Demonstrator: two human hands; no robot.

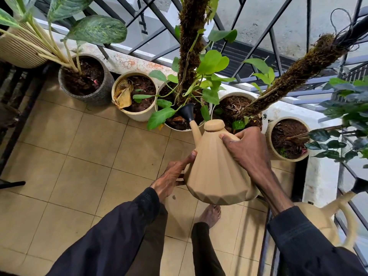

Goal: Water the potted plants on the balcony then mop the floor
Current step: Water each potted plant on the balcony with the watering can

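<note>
Watering can [215,168] (beige, ribbed, lid on) is tilted above the tiled floor [89,156]. Its black rose [187,111] sits over the soil of the white pot [173,127] holding the moss pole [189,46]. My right hand [245,146] grips the can's shoulder, fingers curled over it below the lid. My left hand [171,176] braces the lower flank, with thumb and fingers straight against it.

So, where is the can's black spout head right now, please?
Head view, centre: the black spout head hangs over the middle white pot, beside the mossy pole.
</note>
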